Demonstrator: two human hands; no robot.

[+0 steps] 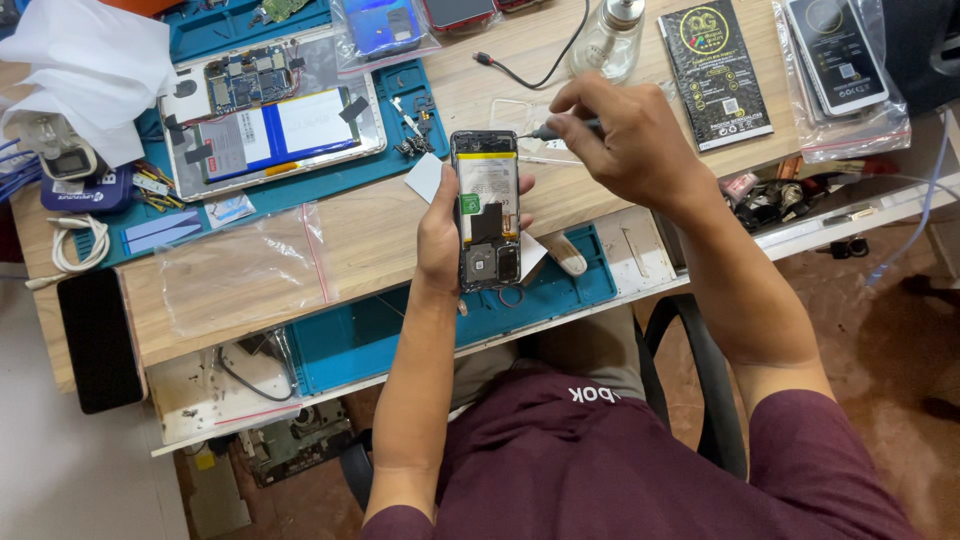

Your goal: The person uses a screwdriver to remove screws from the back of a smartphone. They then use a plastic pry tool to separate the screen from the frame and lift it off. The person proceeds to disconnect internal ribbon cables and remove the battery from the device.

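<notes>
Your left hand (440, 235) clamps the opened phone (486, 210) w/ battery exposed; right hand (625, 135) pinches a screwdriver (548, 130). Tip slip could puncture batt.

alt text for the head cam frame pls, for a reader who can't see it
Seen from above, a person's left hand holds an opened black smartphone with its back cover off over a wooden workbench, while the right hand works a thin dark-handled tool at its top edge. A disassembled silver tablet lies on a blue mat behind.

Opened tablet (270, 125) on blue mat (420, 90), glass bottle (610, 40), plastic bag (240, 270).
</notes>
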